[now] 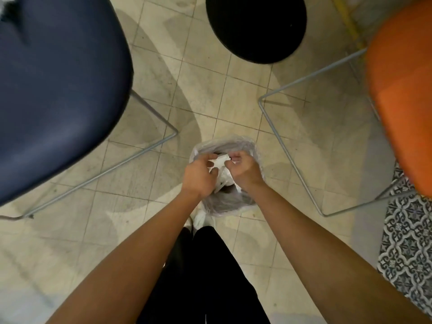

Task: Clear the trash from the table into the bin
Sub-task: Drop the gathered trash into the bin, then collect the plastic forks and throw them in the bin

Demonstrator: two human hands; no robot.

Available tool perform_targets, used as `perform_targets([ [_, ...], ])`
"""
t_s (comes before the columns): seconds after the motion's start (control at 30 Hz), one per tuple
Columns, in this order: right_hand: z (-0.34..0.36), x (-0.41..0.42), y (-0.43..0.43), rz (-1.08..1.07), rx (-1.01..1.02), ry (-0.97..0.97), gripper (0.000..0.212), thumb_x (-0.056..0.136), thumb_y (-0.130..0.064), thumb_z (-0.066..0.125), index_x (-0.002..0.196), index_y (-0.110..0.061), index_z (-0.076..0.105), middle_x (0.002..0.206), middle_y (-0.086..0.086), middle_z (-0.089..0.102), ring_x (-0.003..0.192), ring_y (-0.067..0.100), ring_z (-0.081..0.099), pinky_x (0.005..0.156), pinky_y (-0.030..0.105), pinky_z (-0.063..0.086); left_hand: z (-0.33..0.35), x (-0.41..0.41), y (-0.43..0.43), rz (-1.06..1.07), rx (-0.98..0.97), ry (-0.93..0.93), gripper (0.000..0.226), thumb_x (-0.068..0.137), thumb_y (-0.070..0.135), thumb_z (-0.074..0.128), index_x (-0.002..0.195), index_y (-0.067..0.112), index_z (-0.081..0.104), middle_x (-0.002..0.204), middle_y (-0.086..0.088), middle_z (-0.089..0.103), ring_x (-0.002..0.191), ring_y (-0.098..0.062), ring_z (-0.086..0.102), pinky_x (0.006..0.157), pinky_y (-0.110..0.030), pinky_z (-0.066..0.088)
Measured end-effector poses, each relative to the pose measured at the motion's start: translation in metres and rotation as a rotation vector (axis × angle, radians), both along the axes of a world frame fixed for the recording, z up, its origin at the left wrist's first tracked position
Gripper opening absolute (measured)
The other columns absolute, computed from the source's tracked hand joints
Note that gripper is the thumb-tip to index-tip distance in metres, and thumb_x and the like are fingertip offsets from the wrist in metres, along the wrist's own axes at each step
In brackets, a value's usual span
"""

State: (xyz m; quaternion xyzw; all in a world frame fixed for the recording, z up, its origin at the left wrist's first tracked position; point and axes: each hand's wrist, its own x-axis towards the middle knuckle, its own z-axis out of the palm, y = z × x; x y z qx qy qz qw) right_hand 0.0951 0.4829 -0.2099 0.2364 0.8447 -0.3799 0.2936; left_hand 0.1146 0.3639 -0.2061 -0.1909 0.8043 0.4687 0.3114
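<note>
Head view, looking straight down. Both hands are together over the bin point(228, 203), which stands on the floor point(210, 90) just ahead of the person's feet.

Left hand point(198, 175): fingers curled, pinching the white trash point(222, 170) from the left side. Right hand point(246, 170): fingers curled too, gripping the same trash from the right. The fingertips of the two hands nearly meet on top.

The trash is a crumpled white wad, paper or plastic, can't tell which. It is held between the hands right above the bin mouth, and its lower end hangs down inside the opening. What else is in the bin is hidden by the hands.

The bin has a clear liner point(233, 141) folded over the rim, and the inside is dark.

Around it: a blue chair point(58, 90) at left, a black stool point(256, 26) at top, and an orange chair point(402, 90) at right, both chairs on thin grey metal legs. There are patterned tiles point(406, 242) at the far right. Black trousers point(205, 277) and a white shoe point(202, 218) show below the bin.
</note>
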Motion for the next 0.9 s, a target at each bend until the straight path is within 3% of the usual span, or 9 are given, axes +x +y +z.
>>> perform_targets([
  [0.2, 0.073, -0.017, -0.037, 0.109, -0.018, 0.076, 0.026, 0.088, -0.010, 0.056, 0.114, -0.008, 0.058, 0.117, 0.010, 0.059, 0.103, 0.019, 0.057, 0.088, 0.023, 0.044, 0.080, 0.000, -0.038, 0.057, -0.019, 0.124, 0.031, 0.090, 0.017, 0.057, 0.120, 0.017, 0.056, 0.111, -0.002, 0.065, 0.098, -0.017, 0.061, 0.081, -0.023, 0.045],
  [0.37, 0.118, -0.031, -0.068, 0.221, -0.040, 0.175, 0.026, 0.089, -0.013, 0.056, 0.115, -0.011, 0.058, 0.118, 0.006, 0.057, 0.106, 0.017, 0.055, 0.089, 0.022, 0.040, 0.122, -0.002, -0.067, 0.159, -0.066, 0.200, 0.035, 0.088, 0.018, 0.058, 0.123, 0.021, 0.054, 0.112, 0.002, 0.062, 0.093, -0.004, 0.051, 0.079, -0.018, 0.038],
  [0.67, 0.154, -0.061, -0.140, 0.352, -0.080, 0.231, 0.023, 0.088, -0.015, 0.056, 0.110, -0.011, 0.060, 0.114, 0.007, 0.060, 0.100, 0.018, 0.058, 0.087, 0.025, 0.043, 0.167, -0.018, -0.130, 0.464, -0.123, 0.342, 0.031, 0.085, 0.018, 0.062, 0.116, 0.017, 0.058, 0.108, 0.002, 0.066, 0.099, -0.013, 0.062, 0.092, -0.027, 0.048],
  [0.9, 0.169, -0.085, -0.203, 0.436, -0.081, 0.278, 0.024, 0.086, -0.012, 0.058, 0.109, -0.010, 0.061, 0.113, 0.008, 0.062, 0.099, 0.020, 0.059, 0.088, 0.025, 0.043, 0.178, -0.040, -0.193, 0.515, -0.170, 0.355, 0.031, 0.085, 0.022, 0.063, 0.116, 0.018, 0.058, 0.110, -0.001, 0.066, 0.099, -0.015, 0.063, 0.091, -0.030, 0.049],
])
